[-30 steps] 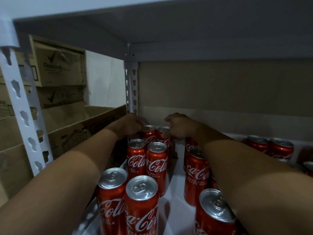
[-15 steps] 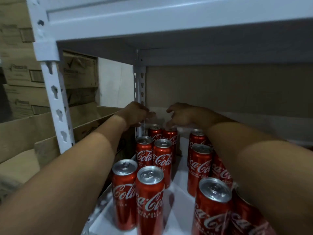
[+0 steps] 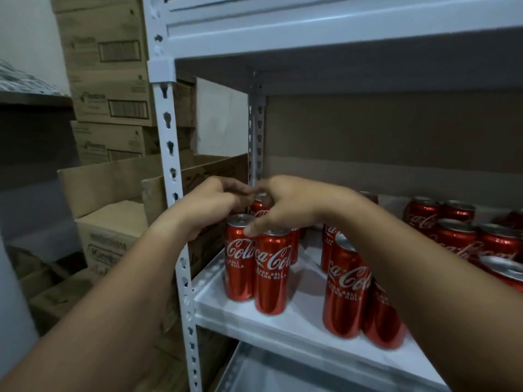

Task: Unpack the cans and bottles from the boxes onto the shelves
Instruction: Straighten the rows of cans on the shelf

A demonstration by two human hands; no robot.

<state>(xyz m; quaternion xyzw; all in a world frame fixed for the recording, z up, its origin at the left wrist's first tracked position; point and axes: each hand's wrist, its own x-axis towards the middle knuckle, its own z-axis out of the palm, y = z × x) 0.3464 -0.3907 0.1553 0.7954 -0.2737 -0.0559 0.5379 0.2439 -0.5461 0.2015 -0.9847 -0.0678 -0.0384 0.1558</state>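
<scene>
Red Coca-Cola cans stand upright on the white shelf board. Two front cans stand side by side at the left, with more in a row behind them. One rear can shows between my hands. My left hand hovers over the left row with loosely curled fingers and nothing in it. My right hand is just right of it, thumb pointing down near a can top, also holding nothing. My right forearm hides part of a second row of cans.
More cans crowd the shelf's right side. The upper shelf hangs low overhead. The white slotted post stands at the front left corner. An open cardboard box and stacked closed boxes are to the left.
Both hands have let go of the cans at the back corner and drawn back toward me. The view has pulled back and out of the shelf bay.
</scene>
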